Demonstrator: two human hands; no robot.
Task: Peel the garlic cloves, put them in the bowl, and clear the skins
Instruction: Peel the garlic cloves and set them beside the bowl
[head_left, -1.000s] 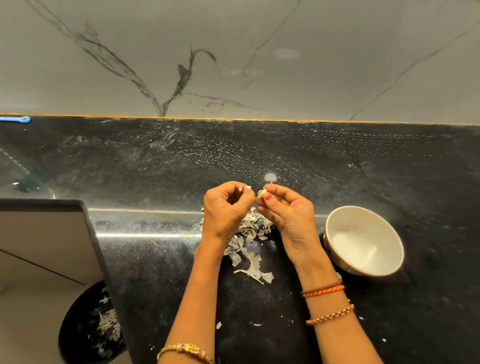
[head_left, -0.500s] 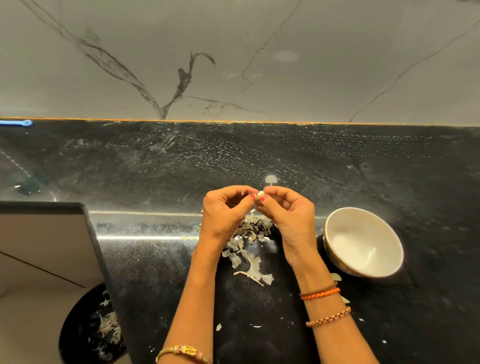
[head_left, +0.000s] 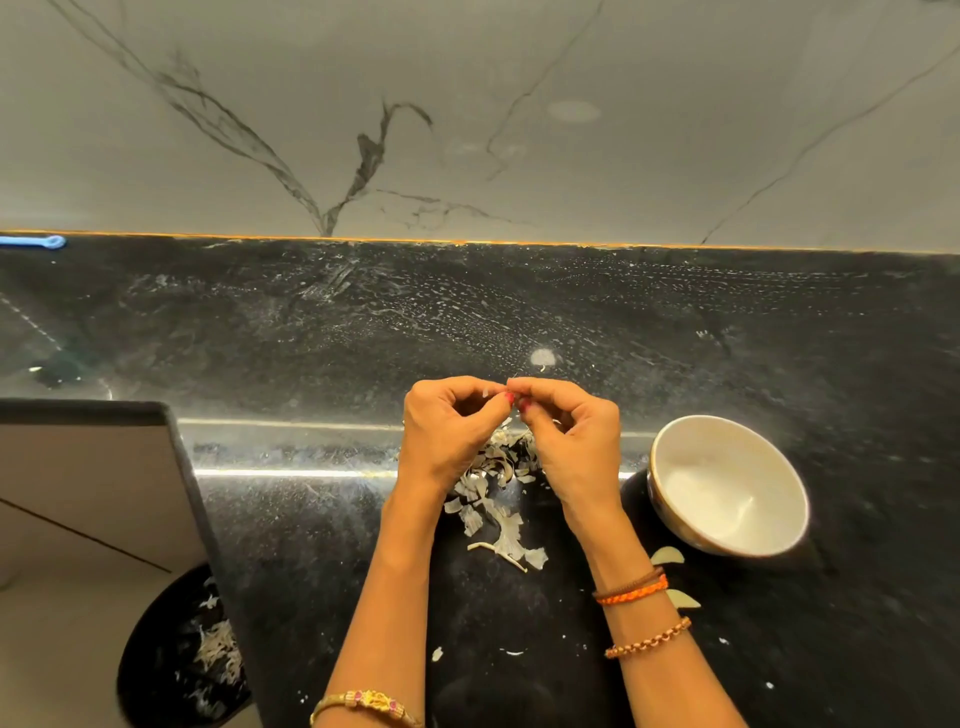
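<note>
White bowl (head_left: 727, 486) sits near the countertop's (head_left: 311, 338) front edge, just right of the right hand (head_left: 569, 441); both it and the left hand (head_left: 449, 434) pinch a garlic clove (head_left: 488, 407).

Hands: two, left hand (head_left: 451, 427) and right hand (head_left: 570, 431). Bowl (head_left: 728, 486): one, white, on the counter (head_left: 675, 332). Garlic cloves lying loose near the bowl: two, first clove (head_left: 668, 555), second clove (head_left: 683, 599). Skins (head_left: 496, 486): one heap, scraps too many to count. Bin (head_left: 182, 660): one. Bracelets: left wrist one (head_left: 363, 702); right wrist three bands (head_left: 631, 591). Blue object (head_left: 32, 242): one.
</note>
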